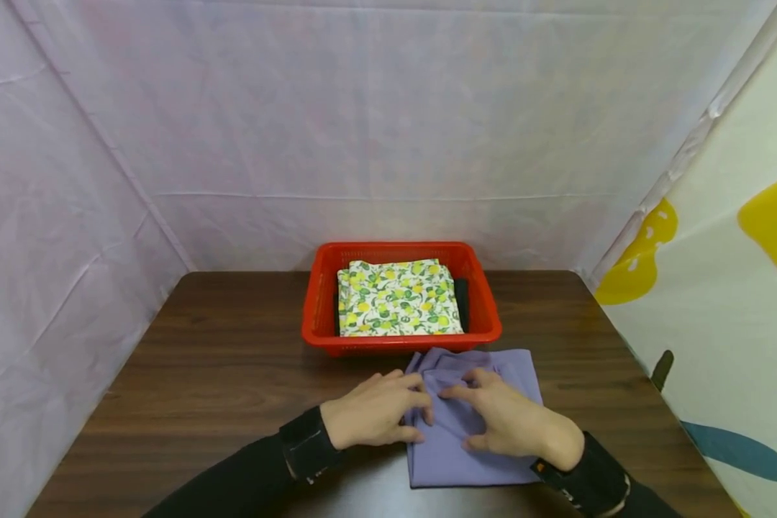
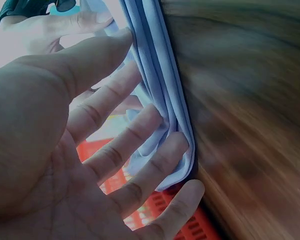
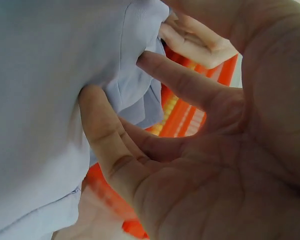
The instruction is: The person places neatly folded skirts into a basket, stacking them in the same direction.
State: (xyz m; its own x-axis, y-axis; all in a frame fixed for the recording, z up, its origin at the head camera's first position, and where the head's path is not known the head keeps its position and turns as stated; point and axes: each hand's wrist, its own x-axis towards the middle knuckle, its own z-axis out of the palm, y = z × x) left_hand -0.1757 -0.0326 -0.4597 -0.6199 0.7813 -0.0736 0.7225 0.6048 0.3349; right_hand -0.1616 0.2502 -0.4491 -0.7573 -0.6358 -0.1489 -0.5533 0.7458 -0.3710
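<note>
A folded purple cloth (image 1: 450,464) lies on the table just in front of the red basket, several layers thick along its left edge. My left hand (image 1: 377,411) is at that edge, its fingers spread and the tips against the folded layers (image 2: 157,65) in the left wrist view. On top of the cloth, my right hand (image 1: 514,417) has its fingers spread, with fingertips pressing into the fabric (image 3: 45,115). A stitched seam shows on the cloth in the right wrist view. Neither hand pinches the fabric.
Behind the cloth stands a red plastic basket (image 1: 401,342) holding a folded lemon-print cloth (image 1: 398,298) and something dark (image 1: 462,302) beside it. The brown wooden table (image 1: 220,388) has pale fabric curtains (image 1: 388,129) behind it and at both sides.
</note>
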